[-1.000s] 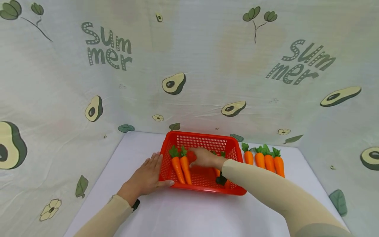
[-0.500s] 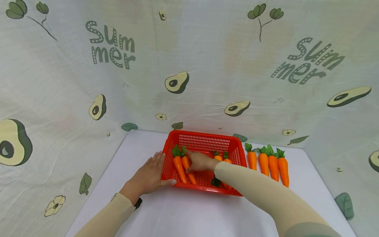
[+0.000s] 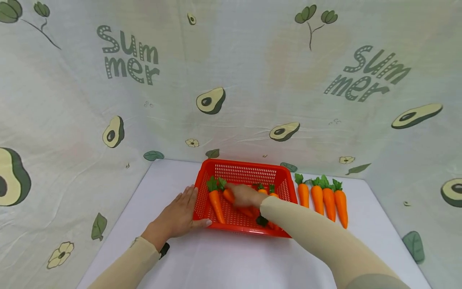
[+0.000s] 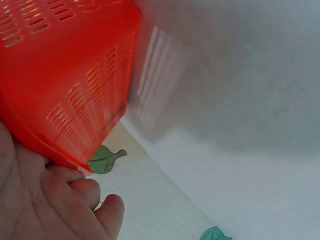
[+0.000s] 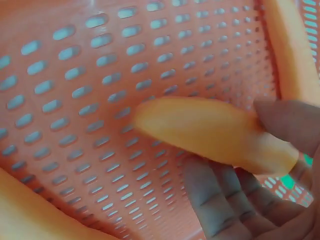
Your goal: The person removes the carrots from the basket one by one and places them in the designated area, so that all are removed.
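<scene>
In the head view, a red plastic basket (image 3: 249, 230) with slotted walls stands on the table. My left hand (image 3: 177, 214) lies along its left side with the fingers straight and the thumb over the front corner. Inside the basket, my right hand (image 3: 245, 196) grips an orange carrot (image 3: 228, 195) with a green top. The right wrist view shows this carrot (image 5: 195, 127) pinched between thumb and fingers, its tip pointing left above the slotted bottom. Another carrot (image 3: 216, 206) lies left of it. Two more carrots (image 3: 262, 192) are partly hidden by the right arm.
Several carrots (image 3: 329, 202) lie side by side on the white table (image 3: 216, 261), right of the basket. A printed cloth (image 3: 245, 80) hangs behind and at both sides. A black strap (image 3: 164, 249) shows at the left wrist.
My right hand has moved left to the second carrot from the left and taken hold of it. That carrot has turned, its tip swinging right. The left hand stays at the basket.
</scene>
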The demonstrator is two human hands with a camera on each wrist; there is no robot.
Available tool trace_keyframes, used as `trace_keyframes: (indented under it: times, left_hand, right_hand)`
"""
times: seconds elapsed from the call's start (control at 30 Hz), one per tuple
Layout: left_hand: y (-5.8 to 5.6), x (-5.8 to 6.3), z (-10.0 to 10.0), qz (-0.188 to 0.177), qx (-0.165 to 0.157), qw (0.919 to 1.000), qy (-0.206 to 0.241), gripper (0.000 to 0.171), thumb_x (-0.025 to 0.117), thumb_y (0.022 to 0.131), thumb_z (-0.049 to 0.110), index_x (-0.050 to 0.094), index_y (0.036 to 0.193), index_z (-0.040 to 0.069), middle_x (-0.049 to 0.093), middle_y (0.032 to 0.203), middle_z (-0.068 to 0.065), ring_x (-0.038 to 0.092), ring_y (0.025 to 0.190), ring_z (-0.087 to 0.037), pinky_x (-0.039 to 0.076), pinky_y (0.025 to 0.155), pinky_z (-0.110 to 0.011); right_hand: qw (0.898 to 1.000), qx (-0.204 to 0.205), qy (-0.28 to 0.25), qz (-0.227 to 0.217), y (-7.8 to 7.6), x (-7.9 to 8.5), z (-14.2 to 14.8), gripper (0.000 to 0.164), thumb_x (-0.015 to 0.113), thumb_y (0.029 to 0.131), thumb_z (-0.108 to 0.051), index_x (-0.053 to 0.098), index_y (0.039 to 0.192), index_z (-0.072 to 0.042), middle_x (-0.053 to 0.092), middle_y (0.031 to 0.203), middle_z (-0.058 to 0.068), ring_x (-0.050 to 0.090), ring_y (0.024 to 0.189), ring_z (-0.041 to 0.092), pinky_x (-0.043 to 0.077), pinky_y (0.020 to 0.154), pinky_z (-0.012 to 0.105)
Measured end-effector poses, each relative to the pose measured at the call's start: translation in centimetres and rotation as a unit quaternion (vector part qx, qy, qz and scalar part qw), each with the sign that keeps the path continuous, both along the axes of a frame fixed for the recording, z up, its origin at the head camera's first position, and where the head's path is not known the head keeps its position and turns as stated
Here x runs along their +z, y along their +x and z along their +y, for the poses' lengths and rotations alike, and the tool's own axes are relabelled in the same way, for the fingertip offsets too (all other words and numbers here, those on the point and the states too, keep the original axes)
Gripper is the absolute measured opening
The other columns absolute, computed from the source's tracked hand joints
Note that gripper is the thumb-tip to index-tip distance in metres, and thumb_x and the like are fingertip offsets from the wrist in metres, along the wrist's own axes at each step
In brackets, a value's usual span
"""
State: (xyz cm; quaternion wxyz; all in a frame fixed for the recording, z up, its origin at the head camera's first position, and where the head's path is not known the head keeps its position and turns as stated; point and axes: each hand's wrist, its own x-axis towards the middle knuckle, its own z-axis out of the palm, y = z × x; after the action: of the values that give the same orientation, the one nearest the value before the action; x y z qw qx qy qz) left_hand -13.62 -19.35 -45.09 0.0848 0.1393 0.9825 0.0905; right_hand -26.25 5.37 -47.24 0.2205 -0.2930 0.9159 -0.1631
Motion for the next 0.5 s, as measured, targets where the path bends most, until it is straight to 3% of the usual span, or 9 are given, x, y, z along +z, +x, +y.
trace_keyframes:
  times: [0.2,0.33,0.5]
  left_hand:
    - [-0.3,0.0,0.4,-0.004,-0.005,0.9999,0.009,0.126,0.049,0.087,0.089,0.018,0.166,-0.005,0.022,0.174,-0.023,0.020,0.162,-0.040,0.025,0.130,-0.056]
    - [-0.3,0.1,0.4,-0.005,0.003,0.9998,0.017,0.127,0.052,0.087,0.088,0.019,0.165,-0.005,0.023,0.173,-0.024,0.021,0.161,-0.041,0.026,0.130,-0.057]
    - [-0.1,0.0,0.1,-0.012,0.014,0.9995,0.025,0.129,0.052,0.085,0.090,0.018,0.166,-0.005,0.023,0.173,-0.025,0.021,0.161,-0.042,0.026,0.129,-0.057]
  right_hand:
    - [0.999,0.012,0.026,0.034,0.0,0.2,0.7,0.088,0.088,0.087,-0.019,0.041,0.161,-0.015,0.074,0.109,0.006,0.063,0.086,0.016,0.060,0.085,0.036]
    - [0.999,-0.011,-0.031,0.029,0.0,1.8,2.0,0.082,0.084,0.087,-0.013,0.041,0.157,-0.014,0.072,0.108,0.006,0.062,0.084,0.018,0.057,0.080,0.035]
    - [0.992,-0.057,-0.115,0.008,0.8,4.6,4.1,0.077,0.083,0.092,-0.018,0.040,0.157,-0.020,0.067,0.134,0.010,0.068,0.105,0.023,0.059,0.094,0.043]
